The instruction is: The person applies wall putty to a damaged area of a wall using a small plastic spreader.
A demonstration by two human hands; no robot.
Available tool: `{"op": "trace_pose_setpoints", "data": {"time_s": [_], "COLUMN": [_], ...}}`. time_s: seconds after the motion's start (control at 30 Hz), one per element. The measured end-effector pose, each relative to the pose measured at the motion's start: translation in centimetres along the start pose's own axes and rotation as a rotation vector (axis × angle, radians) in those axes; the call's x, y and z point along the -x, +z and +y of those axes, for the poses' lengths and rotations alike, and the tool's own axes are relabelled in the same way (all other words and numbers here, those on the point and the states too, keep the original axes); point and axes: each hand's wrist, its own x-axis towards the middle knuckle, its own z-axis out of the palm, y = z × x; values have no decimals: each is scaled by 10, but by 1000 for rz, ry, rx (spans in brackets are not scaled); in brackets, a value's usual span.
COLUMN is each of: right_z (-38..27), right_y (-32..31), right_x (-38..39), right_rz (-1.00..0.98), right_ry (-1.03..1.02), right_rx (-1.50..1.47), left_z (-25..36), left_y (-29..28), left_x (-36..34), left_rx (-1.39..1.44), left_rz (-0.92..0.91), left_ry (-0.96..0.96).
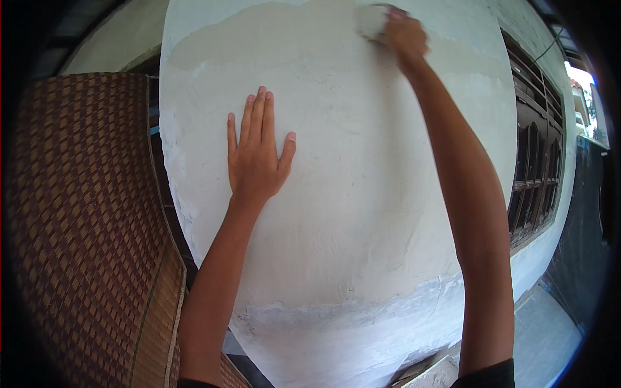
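A broad white plastered wall [349, 194] fills the middle of the view, rough in texture, with a darker beige band across its top. My left hand [257, 152] lies flat on the plaster, fingers pointing up and close together, holding nothing. My right hand [405, 32] is raised to the wall's upper part and grips a small pale grey pad [373, 21], which it presses against the plaster at the edge of the beige band. Part of the pad is hidden by my fingers.
A brown woven mat [84, 220] stands upright at the left, against the wall's edge. Dark wooden window frames [533, 174] run along the wall at the right. A grey concrete floor [550, 336] shows at the lower right, with a pale board [433, 375] at the wall's foot.
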Motion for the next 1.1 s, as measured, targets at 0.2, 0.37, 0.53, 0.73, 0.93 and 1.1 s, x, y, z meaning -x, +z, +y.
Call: {"op": "trace_pose_setpoints", "data": {"time_s": [0.2,0.37,0.53,0.73,0.93,1.1], "right_z": [-3,-33,15,-25,-76,-44], "right_y": [-5,21,-4,15,26,-7], "right_x": [2,27,-24,-7,37,24], "right_rz": [38,-104,59,-69,-217,-155], "right_ry": [-53,-345,193,-115,-272,47], "right_rx": [-587,-388,-311,-698,-263,-525], "left_z": [1,-7,-7,-4,-9,-9], "left_y": [2,1,0,4,-2,1], "left_x": [2,4,6,4,5,7], "left_rx": [-16,6,-29,-77,-16,-58], "left_rz": [12,-8,-11,9,-38,-13], "left_ry": [-18,-8,-43,-38,-37,-47]}}
